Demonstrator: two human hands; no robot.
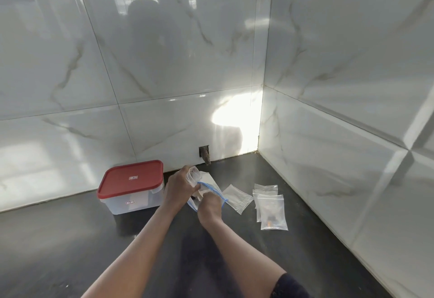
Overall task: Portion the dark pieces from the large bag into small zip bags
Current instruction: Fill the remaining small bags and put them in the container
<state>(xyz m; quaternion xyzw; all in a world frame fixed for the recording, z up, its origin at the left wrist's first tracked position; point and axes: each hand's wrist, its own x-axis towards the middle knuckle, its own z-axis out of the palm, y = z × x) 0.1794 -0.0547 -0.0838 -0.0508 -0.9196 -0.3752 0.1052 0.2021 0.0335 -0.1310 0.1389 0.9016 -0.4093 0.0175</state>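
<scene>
single wide-angle view from the head, facing forward and down into a corner of glossy white marbled tile walls point(164, 63), dark matte surface point(70, 239) close below.

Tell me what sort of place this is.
Probably a home kitchen corner: a dark countertop meets glossy marble-look wall tiles, with a red-lidded storage container and small zip bags on it.

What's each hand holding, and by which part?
Left hand grips bunched clear plastic, seemingly a small zip bag, by its upper end. Right hand sits at the large bag's blue-zip mouth; its hold cannot be told.
</scene>
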